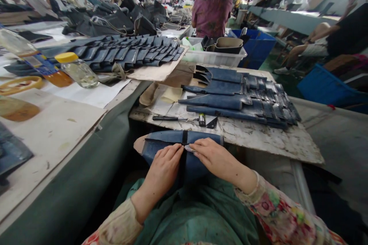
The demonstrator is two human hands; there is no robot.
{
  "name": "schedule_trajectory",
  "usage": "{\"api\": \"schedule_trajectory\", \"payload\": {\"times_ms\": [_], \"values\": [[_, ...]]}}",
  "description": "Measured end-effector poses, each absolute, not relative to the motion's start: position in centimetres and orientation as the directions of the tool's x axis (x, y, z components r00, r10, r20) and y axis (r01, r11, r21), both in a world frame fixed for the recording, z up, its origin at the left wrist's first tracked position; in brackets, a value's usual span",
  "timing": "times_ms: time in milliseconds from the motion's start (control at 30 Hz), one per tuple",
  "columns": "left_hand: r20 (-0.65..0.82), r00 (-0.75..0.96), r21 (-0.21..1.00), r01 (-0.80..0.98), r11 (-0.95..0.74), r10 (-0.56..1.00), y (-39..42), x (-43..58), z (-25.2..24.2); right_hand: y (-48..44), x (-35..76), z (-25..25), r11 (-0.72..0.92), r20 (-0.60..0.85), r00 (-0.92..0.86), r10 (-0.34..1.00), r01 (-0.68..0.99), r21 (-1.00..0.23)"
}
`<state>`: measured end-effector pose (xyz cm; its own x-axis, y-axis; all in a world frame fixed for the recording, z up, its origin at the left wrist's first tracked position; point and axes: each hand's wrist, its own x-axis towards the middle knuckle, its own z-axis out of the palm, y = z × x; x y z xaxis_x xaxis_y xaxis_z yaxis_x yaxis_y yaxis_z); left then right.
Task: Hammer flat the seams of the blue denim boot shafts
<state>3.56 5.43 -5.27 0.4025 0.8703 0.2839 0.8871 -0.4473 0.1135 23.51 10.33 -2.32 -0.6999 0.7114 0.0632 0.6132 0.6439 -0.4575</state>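
A blue leather-like boot-shaped piece (163, 136) lies across my lap, its rounded pinkish-tan end to the left. A black strip (185, 137) runs across its middle. My left hand (166, 162) presses on the piece just left of the strip, fingers together and thumb hidden. From the right, my right hand (214, 157) reaches in with its fingers closed on a small pale flat thing (189, 147), held against the piece beside the strip. The two hands' fingertips nearly meet there. What the small thing is, I cannot make out.
A hammer (178, 118) and a small black triangular scrap (212, 123) lie on the worn board (230, 134) ahead. Behind them are stacked blue pieces (224, 101). A yellow-lidded jar (77, 69), a bottle (37, 59) and a tape roll (21, 85) are at left. Another person (212, 5) stands beyond.
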Motion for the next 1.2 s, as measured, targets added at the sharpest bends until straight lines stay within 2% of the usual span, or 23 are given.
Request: {"api": "schedule_trajectory", "payload": {"times_ms": [133,233,367,467,767,900,1033,1200], "values": [[0.258,0.39,0.142,0.889,-0.434,0.884,6.0,3.6,-4.6,10.7,23.2,-1.8,0.674,0.03,-0.727,0.686,0.618,-0.405],[0.24,0.446,0.101,0.872,-0.479,0.862,6.1,3.5,-4.3,10.6,23.1,-1.6,0.711,0.031,-0.749,0.662,0.613,-0.345],[0.253,0.474,0.035,0.867,-0.498,0.843,5.8,3.3,-4.5,10.0,23.0,-2.0,0.674,0.083,-0.708,0.701,0.62,-0.402],[0.259,0.468,0.035,0.869,-0.493,0.845,5.7,3.4,-4.7,9.4,22.7,-2.4,0.622,0.088,-0.655,0.75,0.655,-0.428],[0.211,0.437,0.113,0.878,-0.466,0.875,6.1,3.6,-3.8,9.7,20.9,-2.6,0.617,0.058,-0.627,0.777,0.74,-0.268],[0.186,0.403,0.131,0.894,-0.43,0.896,6.0,3.7,-3.7,10.2,20.6,-3.2,0.649,0.107,-0.644,0.757,0.722,-0.24],[0.228,0.375,0.132,0.902,-0.411,0.898,5.5,3.3,-4.1,10.5,21.2,-3.3,0.664,0.16,-0.648,0.745,0.694,-0.279],[0.298,0.331,0.059,0.93,-0.364,0.895,5.0,2.0,-4.4,10.6,21.4,-2.9,0.754,0.219,-0.726,0.652,0.587,-0.295]]}}
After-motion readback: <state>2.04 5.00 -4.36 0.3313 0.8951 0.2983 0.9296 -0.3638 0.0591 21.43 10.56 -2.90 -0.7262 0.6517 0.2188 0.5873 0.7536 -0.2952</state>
